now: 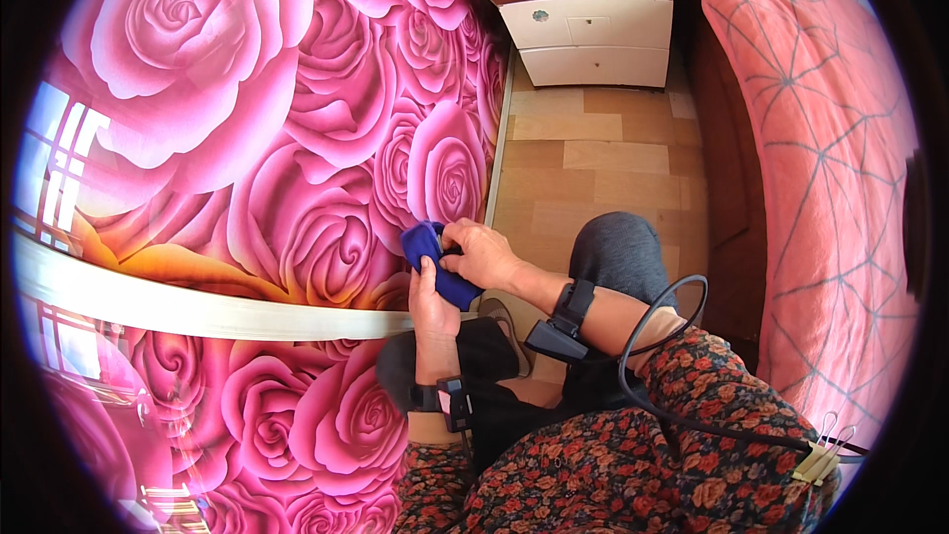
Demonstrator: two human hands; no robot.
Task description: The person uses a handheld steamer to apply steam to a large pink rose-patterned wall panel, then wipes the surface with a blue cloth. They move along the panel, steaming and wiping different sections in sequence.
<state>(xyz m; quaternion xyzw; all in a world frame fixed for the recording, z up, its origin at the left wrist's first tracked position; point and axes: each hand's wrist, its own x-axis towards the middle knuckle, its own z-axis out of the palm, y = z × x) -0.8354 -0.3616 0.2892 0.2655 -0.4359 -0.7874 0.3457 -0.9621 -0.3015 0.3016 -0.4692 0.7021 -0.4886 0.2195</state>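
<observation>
A piece of blue fabric (454, 288), folded or pouch-like, is held between both hands in front of my knees. My left hand (432, 304) grips it from below, with the thumb pressed on its near side. My right hand (480, 252) has its thumb and fingers at the upper right edge of the fabric, where a small dark and greyish part shows between them. What that part is, I cannot tell. Each forearm wears a black strap with a small device, and the right one lies beside a black cable.
Glossy rose-patterned panels (334, 237) with a white strip (207, 315) stand at the left. A white and brown drawer cabinet (593, 41) is ahead on the wood-look floor (615, 156). A bed with a pink patterned cover (823, 163) runs along the right.
</observation>
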